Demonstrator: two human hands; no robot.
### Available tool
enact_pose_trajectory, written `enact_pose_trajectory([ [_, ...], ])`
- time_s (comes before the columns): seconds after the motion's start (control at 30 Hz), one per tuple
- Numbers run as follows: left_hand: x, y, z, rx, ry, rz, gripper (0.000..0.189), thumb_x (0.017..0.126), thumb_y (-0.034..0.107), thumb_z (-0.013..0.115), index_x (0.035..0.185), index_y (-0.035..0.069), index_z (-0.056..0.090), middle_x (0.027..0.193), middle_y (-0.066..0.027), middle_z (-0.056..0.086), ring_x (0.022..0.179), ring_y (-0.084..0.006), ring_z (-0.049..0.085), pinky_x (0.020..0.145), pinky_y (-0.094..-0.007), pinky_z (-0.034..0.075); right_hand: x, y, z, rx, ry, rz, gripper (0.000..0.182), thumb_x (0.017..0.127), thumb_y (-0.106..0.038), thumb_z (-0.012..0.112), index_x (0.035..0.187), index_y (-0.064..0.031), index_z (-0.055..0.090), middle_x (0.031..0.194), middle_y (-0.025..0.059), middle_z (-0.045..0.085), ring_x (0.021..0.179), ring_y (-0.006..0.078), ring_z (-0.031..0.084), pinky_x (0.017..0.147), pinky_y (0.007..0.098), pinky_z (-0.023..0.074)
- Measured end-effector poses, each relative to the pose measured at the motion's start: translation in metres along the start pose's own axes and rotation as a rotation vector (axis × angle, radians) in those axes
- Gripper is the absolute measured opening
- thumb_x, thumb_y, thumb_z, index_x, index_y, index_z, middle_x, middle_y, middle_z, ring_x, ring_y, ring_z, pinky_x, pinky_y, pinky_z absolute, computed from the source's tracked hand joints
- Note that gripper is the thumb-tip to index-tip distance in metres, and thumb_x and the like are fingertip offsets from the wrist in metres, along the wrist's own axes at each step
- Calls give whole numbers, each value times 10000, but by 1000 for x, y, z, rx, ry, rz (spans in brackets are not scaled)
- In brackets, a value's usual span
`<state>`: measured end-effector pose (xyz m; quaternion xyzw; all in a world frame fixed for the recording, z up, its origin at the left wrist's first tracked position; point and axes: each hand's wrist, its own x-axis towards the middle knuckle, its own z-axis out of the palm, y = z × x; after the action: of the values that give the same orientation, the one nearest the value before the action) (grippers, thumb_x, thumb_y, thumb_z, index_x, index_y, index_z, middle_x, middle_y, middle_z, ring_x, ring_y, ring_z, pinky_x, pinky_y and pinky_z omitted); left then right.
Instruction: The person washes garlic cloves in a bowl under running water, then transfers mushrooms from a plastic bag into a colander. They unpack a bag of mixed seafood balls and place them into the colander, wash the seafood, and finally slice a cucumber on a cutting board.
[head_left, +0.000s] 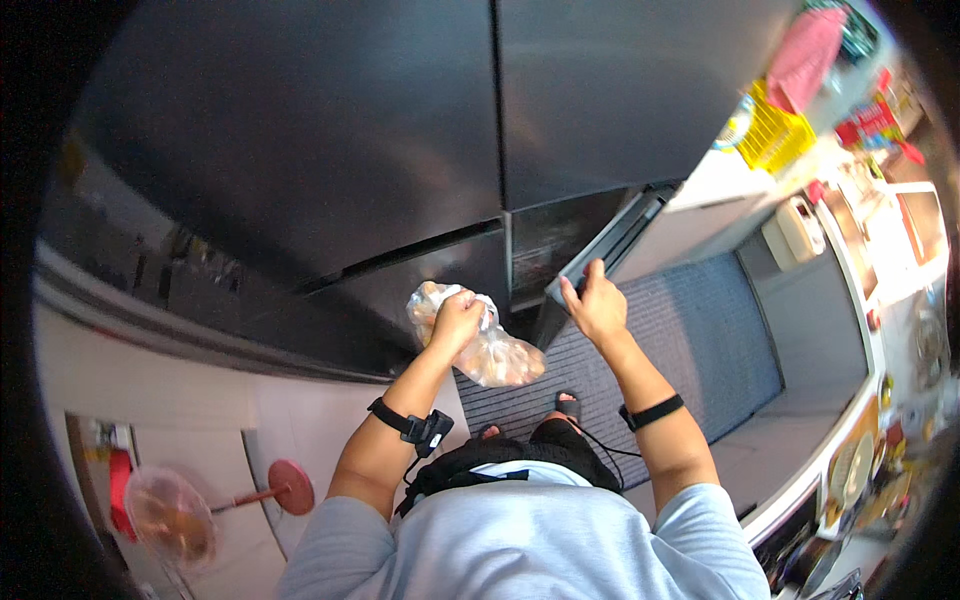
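My left hand is closed around the gathered tops of clear plastic bags with brownish and orange contents I cannot identify. The bags hang in front of a dark refrigerator with several doors. Its lower right door stands ajar, swung out toward me. My right hand grips the top corner of that door, thumb on one side and fingers over the edge. Through the gap a dark interior shows, its contents too dim to make out.
A grey ribbed mat covers the floor under my feet. Along the right runs a counter with a yellow basket, a pink cloth and cookware. A fan stands at lower left, near its red round base.
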<state>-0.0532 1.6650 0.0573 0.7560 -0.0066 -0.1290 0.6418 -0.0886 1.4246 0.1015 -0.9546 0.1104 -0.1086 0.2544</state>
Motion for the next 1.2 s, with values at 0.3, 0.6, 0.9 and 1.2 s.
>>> enact_pose_trajectory([
  [0.3,-23,45,9,-45,-155,-80,148,838,95,497,761,7,588,711,-20,585,663,-110,542,599,-266,426,-116,74,-81,-481,390,250,492,796,-453,607,972,-5,505,862,182,580,810,345,569,709,423,487],
  [0.6,-13,44,42,41,-127,-131,195,835,103,491,640,89,485,608,47,426,541,-64,381,490,-238,302,-86,79,-67,-444,472,-216,298,754,-186,580,1027,-69,557,1152,172,476,1051,345,457,902,488,346],
  [0.9,17,-11,52,185,48,-339,154,831,74,459,848,40,609,689,41,509,611,-61,451,555,-219,358,83,128,191,1290,-328,534,579,795,-131,650,1292,26,398,1177,114,555,940,200,559,904,315,420],
  [1.2,33,-6,42,200,223,-416,147,815,89,461,686,118,524,595,70,434,498,-43,355,446,-218,258,175,145,296,1638,-395,901,782,767,-682,549,1229,-66,412,986,39,478,904,158,483,732,333,456],
])
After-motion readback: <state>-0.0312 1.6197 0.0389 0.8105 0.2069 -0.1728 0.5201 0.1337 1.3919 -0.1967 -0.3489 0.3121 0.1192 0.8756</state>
